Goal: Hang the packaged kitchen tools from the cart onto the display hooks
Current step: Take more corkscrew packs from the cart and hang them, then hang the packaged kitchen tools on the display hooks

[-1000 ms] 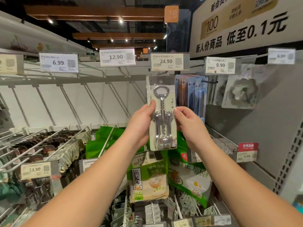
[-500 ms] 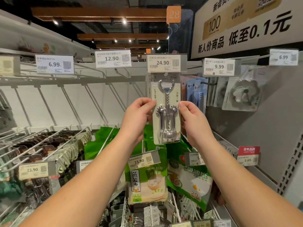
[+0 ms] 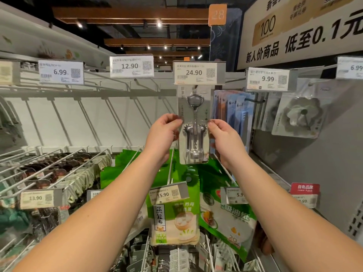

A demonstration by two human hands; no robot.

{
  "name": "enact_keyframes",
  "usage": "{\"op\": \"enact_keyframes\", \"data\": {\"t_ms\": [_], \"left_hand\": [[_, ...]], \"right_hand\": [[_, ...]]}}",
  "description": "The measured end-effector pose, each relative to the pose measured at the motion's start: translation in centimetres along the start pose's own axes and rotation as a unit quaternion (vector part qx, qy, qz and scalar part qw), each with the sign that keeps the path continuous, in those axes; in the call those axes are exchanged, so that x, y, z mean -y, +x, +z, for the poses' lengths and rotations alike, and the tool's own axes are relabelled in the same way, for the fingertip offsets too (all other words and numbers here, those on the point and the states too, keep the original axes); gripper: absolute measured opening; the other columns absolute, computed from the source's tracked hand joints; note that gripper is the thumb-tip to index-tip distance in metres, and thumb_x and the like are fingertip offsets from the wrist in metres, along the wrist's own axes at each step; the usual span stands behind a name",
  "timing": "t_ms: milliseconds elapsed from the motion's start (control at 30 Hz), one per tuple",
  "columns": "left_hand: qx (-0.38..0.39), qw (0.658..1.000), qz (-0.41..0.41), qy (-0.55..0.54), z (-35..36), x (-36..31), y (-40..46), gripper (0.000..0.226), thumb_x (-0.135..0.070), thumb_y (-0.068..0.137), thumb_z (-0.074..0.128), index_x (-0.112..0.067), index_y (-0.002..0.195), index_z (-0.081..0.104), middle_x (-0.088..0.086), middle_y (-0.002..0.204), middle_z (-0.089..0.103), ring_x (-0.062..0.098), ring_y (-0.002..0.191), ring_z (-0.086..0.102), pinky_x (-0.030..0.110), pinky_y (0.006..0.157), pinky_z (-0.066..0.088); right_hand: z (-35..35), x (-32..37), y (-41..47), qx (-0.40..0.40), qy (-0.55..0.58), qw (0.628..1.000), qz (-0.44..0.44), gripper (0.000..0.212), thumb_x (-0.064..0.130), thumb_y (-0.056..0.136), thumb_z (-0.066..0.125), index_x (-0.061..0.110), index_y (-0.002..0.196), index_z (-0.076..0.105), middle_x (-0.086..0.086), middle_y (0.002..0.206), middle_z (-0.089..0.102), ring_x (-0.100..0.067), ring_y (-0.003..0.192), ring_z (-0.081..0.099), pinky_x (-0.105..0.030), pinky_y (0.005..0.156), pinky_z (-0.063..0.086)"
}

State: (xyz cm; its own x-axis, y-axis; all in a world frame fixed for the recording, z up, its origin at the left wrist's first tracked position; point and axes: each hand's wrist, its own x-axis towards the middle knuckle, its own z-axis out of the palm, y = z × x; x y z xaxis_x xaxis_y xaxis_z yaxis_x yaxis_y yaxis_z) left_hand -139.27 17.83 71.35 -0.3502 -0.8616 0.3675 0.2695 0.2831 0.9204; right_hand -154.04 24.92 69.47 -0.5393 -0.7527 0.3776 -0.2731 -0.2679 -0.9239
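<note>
Raised since a sec ago, corkscrew pkg [image 3: 194,132] now sits just under 24.90 tag [image 3: 195,73]; left hand [image 3: 164,134] & right hand [image 3: 225,137] pinch its side edges. Stiff card, bottom-heavy metal; edge hold looks right.

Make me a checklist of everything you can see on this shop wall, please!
Surface: grey hook wall, many bare hooks at left.
Job's things: corkscrew pack held upright under the 24.90 tag.
Clutter: blue packs, green bags, flower-shaped tool pack.
Grippers: left hand and right hand pinch the pack's side edges.
Cables: nothing seen.
Surroundings: big banner, ceiling lights.
</note>
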Motion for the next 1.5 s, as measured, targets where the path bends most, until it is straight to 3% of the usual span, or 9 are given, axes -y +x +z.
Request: {"op": "enact_keyframes", "data": {"t_ms": [167,367,600,733,900,1000,1067,1267,1500], "left_hand": [[-0.030,0.999,-0.017,0.035,0.3,0.6,1.7,0.028,0.004,0.093,0.046,-0.018,0.089,0.063,-0.003,0.087,0.066,0.009,0.065,0.051,0.022,0.060,0.043],[-0.038,0.999,-0.026,0.026,0.3,1.3,3.3,0.015,-0.007,0.098,0.056,-0.018,0.091,0.064,-0.001,0.092,0.065,0.010,0.071,0.055,0.020,0.061,0.045],[-0.046,0.997,-0.042,0.037,0.6,1.8,4.2,0.012,-0.009,0.097,0.059,-0.019,0.090,0.063,0.006,0.102,0.066,0.016,0.079,0.053,0.021,0.062,0.044],[-0.036,0.997,-0.064,0.037,0.0,1.4,4.0,0.007,-0.014,0.095,0.063,-0.021,0.095,0.063,0.003,0.106,0.068,0.017,0.085,0.054,0.022,0.068,0.044],[-0.027,0.996,-0.044,0.072,-3.1,0.4,1.9,0.008,-0.020,0.097,0.062,-0.018,0.105,0.060,-0.002,0.101,0.063,0.015,0.083,0.055,0.023,0.070,0.044],[-0.020,0.994,-0.042,0.102,-6.9,-0.4,-0.8,0.003,-0.023,0.098,0.060,-0.021,0.100,0.060,0.001,0.102,0.064,0.014,0.081,0.057,0.028,0.072,0.044],[-0.021,0.993,-0.035,0.114,-10.5,-1.0,-3.0,0.005,-0.022,0.098,0.060,-0.024,0.093,0.062,0.002,0.100,0.065,0.015,0.079,0.060,0.029,0.072,0.043],[-0.075,0.969,-0.015,0.234,-25.7,-4.4,-11.4,0.012,-0.018,0.095,0.063,-0.026,0.087,0.064,-0.006,0.082,0.066,0.011,0.073,0.059,0.028,0.071,0.044],[-0.243,0.889,-0.090,0.378,-45.7,-6.5,-25.0,0.002,-0.025,0.093,0.064,-0.024,0.092,0.066,-0.009,0.082,0.064,0.006,0.075,0.060,0.023,0.073,0.048]], "right_hand": [[0.7,-0.4,2.0,-0.016,-0.041,0.999,-0.003,0.015,0.041,0.104,0.049,0.032,0.108,0.060,0.010,0.108,0.065,-0.015,0.108,0.059,-0.043,0.098,0.049],[1.1,-0.7,3.0,-0.032,-0.050,0.998,0.001,0.029,0.044,0.103,0.049,0.026,0.120,0.063,0.020,0.095,0.056,-0.012,0.106,0.053,-0.036,0.092,0.046],[1.2,-0.8,3.4,-0.043,-0.054,0.997,0.019,0.010,0.037,0.104,0.050,0.035,0.104,0.060,0.019,0.097,0.060,-0.014,0.109,0.058,-0.035,0.091,0.047],[0.9,-0.7,3.1,-0.046,-0.079,0.995,0.027,0.017,0.037,0.105,0.047,0.033,0.112,0.062,0.010,0.110,0.065,-0.014,0.110,0.061,-0.045,0.100,0.049],[1.0,0.4,0.3,-0.060,-0.116,0.991,0.040,0.039,0.038,0.104,0.047,0.021,0.139,0.050,0.005,0.124,0.054,-0.016,0.110,0.052,-0.030,0.083,0.040],[2.3,1.1,-2.4,-0.109,-0.123,0.986,0.027,0.040,0.036,0.099,0.052,0.021,0.136,0.049,-0.002,0.128,0.054,-0.017,0.101,0.056,-0.030,0.070,0.041],[4.5,2.2,-4.5,-0.117,-0.138,0.983,-0.011,0.033,0.032,0.096,0.056,0.020,0.127,0.054,-0.005,0.127,0.055,-0.017,0.103,0.056,-0.031,0.081,0.043],[17.7,6.3,-11.9,0.082,-0.214,0.968,-0.099,0.019,0.023,0.095,0.059,0.021,0.112,0.066,0.003,0.104,0.067,-0.012,0.094,0.058,-0.026,0.085,0.043],[38.1,7.5,-22.9,0.365,-0.272,0.875,-0.167,0.015,0.031,0.097,0.056,0.028,0.107,0.067,0.009,0.099,0.061,-0.011,0.096,0.054,-0.022,0.075,0.033]]}}
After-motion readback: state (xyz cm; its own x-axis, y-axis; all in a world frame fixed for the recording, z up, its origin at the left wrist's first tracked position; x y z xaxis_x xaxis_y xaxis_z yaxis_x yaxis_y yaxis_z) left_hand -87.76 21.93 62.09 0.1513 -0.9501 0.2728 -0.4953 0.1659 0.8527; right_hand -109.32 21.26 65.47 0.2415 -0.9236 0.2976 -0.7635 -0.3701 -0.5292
